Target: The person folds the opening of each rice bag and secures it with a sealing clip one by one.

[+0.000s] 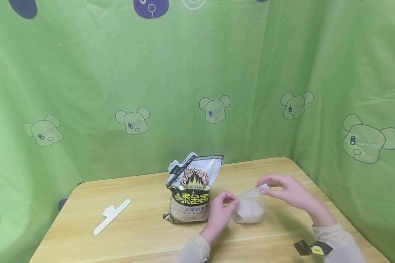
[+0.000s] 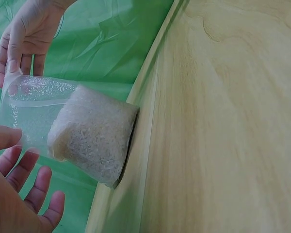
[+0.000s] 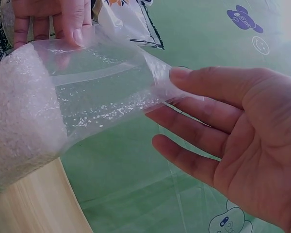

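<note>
A clear plastic bag of white rice (image 1: 250,212) stands on the wooden table, its lower part filled and its upper part slack. My left hand (image 1: 222,212) pinches the bag's upper left edge between thumb and fingers. At the top right corner, my right hand (image 1: 286,190) pinches the plastic between thumb and index finger. In the right wrist view, loose grains cling inside the bag's clear upper part (image 3: 106,82). Just left of my left hand stands a printed jasmine rice package (image 1: 192,199), with a white and black sealing clip (image 1: 181,170) across its top left corner.
Another white sealing clip (image 1: 112,217) lies on the table's left side. A small black and yellow object (image 1: 316,249) lies partly hidden by my right sleeve. The wooden table (image 1: 145,226) reaches a green curtain (image 1: 184,65) with bear prints behind.
</note>
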